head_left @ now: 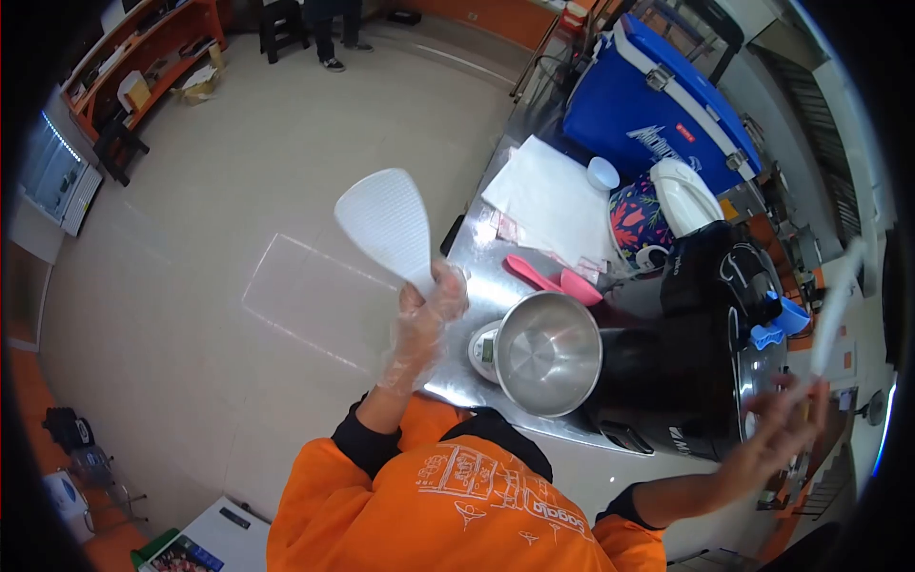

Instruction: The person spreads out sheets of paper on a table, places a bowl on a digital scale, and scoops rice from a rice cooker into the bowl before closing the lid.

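My left hand [426, 315], in a clear plastic glove, is wrapped round the handle of a white rice paddle [386, 217]. The paddle's broad dimpled blade points up and away from me. Out to the far right, my right hand [783, 424] is raised and somewhat blurred. A long, thin whitish thing [837, 305] stands up from its fingers, too smeared to name. Between my hands a steel mixing bowl [548, 355] sits on a white kitchen scale [484, 351], whose small display shows at the left. Nothing shows inside the bowl.
Pink spoons [553, 279] lie beyond the bowl. A black appliance [658, 381] stands right of it on the steel table [467, 253]. Farther back are white paper [548, 195], a small white bowl [601, 173], blue cups [789, 316] and a blue cooler [658, 105]. A person [329, 29] stands far off.
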`<state>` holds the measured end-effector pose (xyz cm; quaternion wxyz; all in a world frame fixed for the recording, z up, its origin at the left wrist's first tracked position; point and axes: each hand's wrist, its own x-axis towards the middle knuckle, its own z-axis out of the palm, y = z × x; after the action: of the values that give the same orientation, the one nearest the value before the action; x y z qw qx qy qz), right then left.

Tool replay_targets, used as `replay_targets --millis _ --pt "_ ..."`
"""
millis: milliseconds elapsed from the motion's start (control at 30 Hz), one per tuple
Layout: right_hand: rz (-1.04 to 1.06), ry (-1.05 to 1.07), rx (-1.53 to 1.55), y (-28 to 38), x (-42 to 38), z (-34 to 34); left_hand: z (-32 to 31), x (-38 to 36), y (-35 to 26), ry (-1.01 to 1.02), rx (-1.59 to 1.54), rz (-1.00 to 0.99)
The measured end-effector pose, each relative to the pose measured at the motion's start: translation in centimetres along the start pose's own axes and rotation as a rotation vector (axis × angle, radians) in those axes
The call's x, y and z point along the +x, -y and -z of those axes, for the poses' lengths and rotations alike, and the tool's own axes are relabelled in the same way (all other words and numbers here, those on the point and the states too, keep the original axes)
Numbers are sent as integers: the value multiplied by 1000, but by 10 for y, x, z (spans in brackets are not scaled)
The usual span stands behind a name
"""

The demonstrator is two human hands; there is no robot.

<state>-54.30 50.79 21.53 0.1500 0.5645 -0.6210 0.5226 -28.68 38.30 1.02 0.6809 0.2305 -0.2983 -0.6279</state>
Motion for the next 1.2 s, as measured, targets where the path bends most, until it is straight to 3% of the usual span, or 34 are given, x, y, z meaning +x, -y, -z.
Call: replay_targets --millis 67,100,167,267,367,433,467,600,733,800,867,967,1033,1100,1133,1200 --pt "-140 240 172 13 -21 -49 -6 -4 1 -22 -145 90" --pt "-115 493 -34 24 -18 -70 -8 -6 1 -32 -147 116" --pt "-99 767 98 7 -20 -125 1 -10 16 -72 -247 229" --pt "-148 974 -24 -64 -32 -205 8 -21 17 -150 -234 317" --pt "-293 841 -185 -136 -51 -270 15 -22 10 -187 -155 307" --pt "-383 686 -233 -149 -54 -286 22 -19 7 -244 -159 293" --pt "-323 680 -175 -151 -56 -283 26 -16 6 -254 -152 283" --pt "-189 716 87 -70 -17 -195 47 -8 8 -265 -150 242" --pt "-7 233 -168 -10 48 -87 56 -3 10 -271 -120 241" --pt "3 164 -478 -21 61 -57 57 2 15 -276 -37 259" --pt "-96 274 -692 -33 61 -39 54 9 19 -286 87 286" --pt "-108 303 -807 -63 56 -18 19 41 17 -58 675 420" --pt "-172 344 -719 -73 57 -1 13 81 62 174 1010 225" --pt "-73 181 -776 -64 57 10 -4 117 118 256 916 1" --pt "-25 92 -807 -62 58 15 -12 135 140 283 1078 86" --pt "-101 96 -783 -80 59 25 -25 159 196 361 1311 -31"
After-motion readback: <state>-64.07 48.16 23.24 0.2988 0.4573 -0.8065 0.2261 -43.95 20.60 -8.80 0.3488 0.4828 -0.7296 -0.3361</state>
